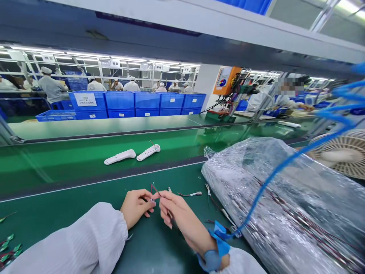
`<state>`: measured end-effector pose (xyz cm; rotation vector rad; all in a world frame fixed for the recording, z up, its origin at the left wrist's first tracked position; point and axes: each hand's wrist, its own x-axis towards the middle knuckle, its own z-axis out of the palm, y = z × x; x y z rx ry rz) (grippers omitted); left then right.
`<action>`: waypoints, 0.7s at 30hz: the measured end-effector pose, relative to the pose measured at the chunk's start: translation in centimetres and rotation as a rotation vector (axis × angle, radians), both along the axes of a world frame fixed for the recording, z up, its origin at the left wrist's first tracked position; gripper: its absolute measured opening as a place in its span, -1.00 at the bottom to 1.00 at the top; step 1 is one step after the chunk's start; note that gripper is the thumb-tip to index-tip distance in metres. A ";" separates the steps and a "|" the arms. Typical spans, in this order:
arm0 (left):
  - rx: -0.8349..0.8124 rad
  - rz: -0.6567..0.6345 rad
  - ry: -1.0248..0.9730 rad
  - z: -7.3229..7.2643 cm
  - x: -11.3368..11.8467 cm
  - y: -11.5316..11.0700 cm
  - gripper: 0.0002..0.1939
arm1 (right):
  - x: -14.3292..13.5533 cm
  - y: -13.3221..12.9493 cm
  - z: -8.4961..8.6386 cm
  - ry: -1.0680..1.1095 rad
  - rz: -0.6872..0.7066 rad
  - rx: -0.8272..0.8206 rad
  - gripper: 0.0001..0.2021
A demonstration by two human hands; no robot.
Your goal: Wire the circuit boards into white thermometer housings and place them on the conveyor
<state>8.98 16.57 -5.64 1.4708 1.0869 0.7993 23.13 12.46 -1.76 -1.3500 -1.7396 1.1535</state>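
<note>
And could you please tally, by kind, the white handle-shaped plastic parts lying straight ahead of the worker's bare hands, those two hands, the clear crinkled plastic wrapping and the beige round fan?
White handle-shaped plastic parts: 2
Bare left hand and bare right hand: 2
Clear crinkled plastic wrapping: 1
Beige round fan: 1
Total: 6

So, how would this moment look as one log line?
left hand: at wires; right hand: at wires; blue strap: right wrist; white shells: beyond hands; plastic: right of hands
</note>
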 end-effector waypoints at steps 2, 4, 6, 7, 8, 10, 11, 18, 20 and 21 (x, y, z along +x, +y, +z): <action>-0.046 -0.008 -0.052 0.1 0.1 0.0 -0.80 | -0.7 0.0 -0.5 0.106 0.026 -0.107 -0.77; -0.086 -0.011 -0.094 0.2 0.1 0.0 -0.76 | -0.7 0.2 -0.9 0.132 0.006 -0.158 -0.73; -0.121 -0.026 -0.122 0.1 0.1 -0.1 -0.69 | -0.3 0.5 -1.1 0.098 -0.022 -0.172 -0.69; -0.133 -0.037 -0.131 0.1 0.0 -0.2 -0.66 | -0.1 0.5 -1.2 0.084 -0.024 -0.187 -0.68; -0.138 -0.045 -0.137 0.0 0.0 -0.2 -0.63 | 0.1 0.5 -1.1 0.070 -0.019 -0.205 -0.69; -0.124 -0.043 -0.135 -0.1 -0.1 -0.3 -0.61 | 0.3 0.4 -1.0 0.037 0.004 -0.246 -0.72; -0.103 -0.033 -0.125 -0.2 -0.1 -0.3 -0.62 | 0.3 0.3 -1.0 0.019 0.017 -0.268 -0.73; 0.143 -0.014 0.006 0.2 -0.1 -0.7 -0.73 | 0.3 0.3 -0.9 -0.078 -0.007 -0.336 -0.71; 0.209 -0.026 0.036 0.3 -0.1 -0.9 -0.73 | 0.4 0.4 -0.8 -0.091 -0.018 -0.335 -0.71; 0.239 -0.029 0.049 0.3 -0.2 -0.9 -0.73 | 0.4 0.4 -0.8 -0.096 -0.019 -0.336 -0.71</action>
